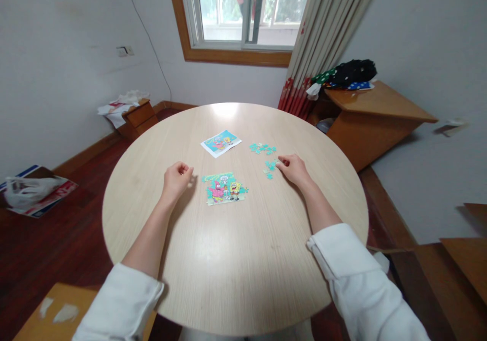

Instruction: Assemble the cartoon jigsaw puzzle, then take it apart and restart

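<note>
A partly assembled jigsaw puzzle [224, 190] of cartoon figures lies flat on the round table [236, 260]. Just left of it, my left hand [178, 179] is raised slightly, its fingers curled in, with nothing visible in them. My right hand [293, 168] is at the right edge of a small group of loose turquoise puzzle pieces [270, 166]. Its thumb and forefinger pinch at a pale piece on that edge, partly hidden by the fingertips. Behind this group lies a second cluster of loose pieces [262, 148].
A printed picture card [221, 143] with the same cartoon figures lies behind the puzzle. Beyond the table stand a wooden cabinet [380, 107] with cloths on top and a curtain [323, 31] by the window. A small wooden stand [140, 120] is at the left wall.
</note>
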